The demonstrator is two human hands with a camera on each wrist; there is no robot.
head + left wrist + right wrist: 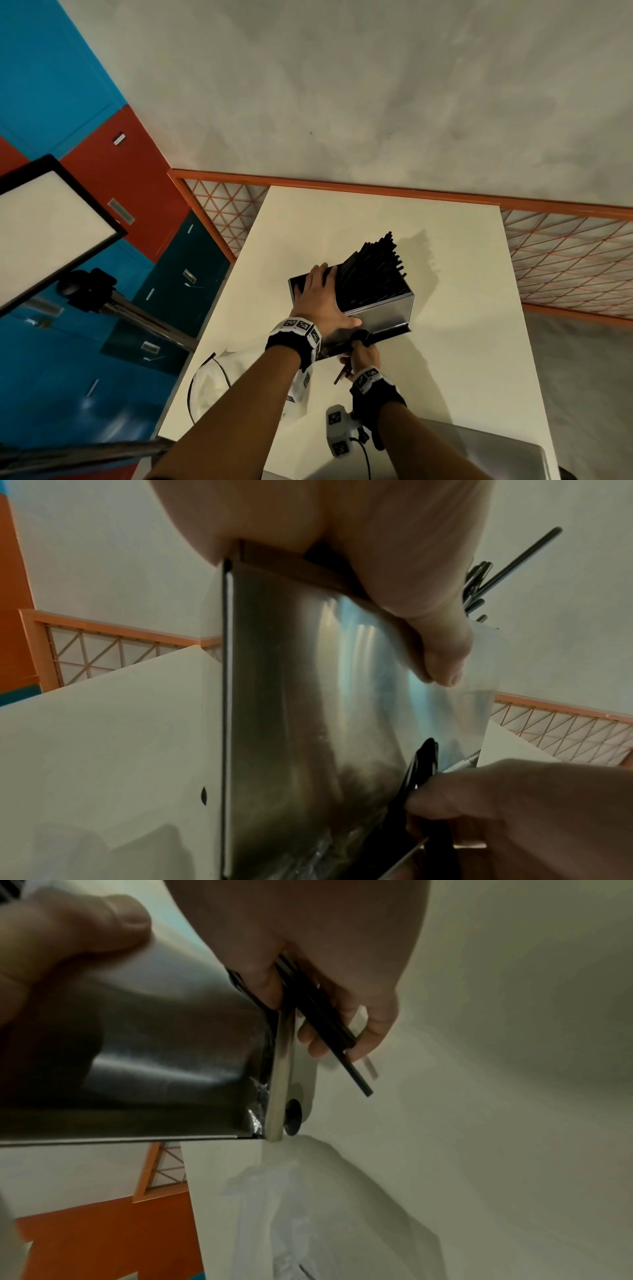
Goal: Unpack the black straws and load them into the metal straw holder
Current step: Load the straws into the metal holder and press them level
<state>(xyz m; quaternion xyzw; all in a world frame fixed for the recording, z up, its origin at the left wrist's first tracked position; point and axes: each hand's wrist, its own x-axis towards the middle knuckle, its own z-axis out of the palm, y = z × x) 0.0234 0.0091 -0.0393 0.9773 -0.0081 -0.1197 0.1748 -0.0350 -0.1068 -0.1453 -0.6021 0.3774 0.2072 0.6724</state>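
On the white table (455, 359) the metal straw holder (380, 311) stands tilted, with a fan of black straws (373, 267) sticking out of its open top. My left hand (323, 298) grips the holder from above, fingers over its top edge. The left thumb (441, 653) lies pressed on the holder's shiny side wall (308, 696). My right hand (361, 356) is at the holder's near bottom edge and pinches a few loose black straws (329, 1023). Their ends poke out below my fingers (377, 1031). A black round foot (293, 1116) shows on the holder's base.
An empty clear plastic wrapper (219, 380) lies on the table's near left. A white tagged device (339, 431) with a cable and a grey metal sheet (479, 452) sit at the near edge. An orange mesh fence (565, 260) borders the table; a light panel (51, 222) stands left.
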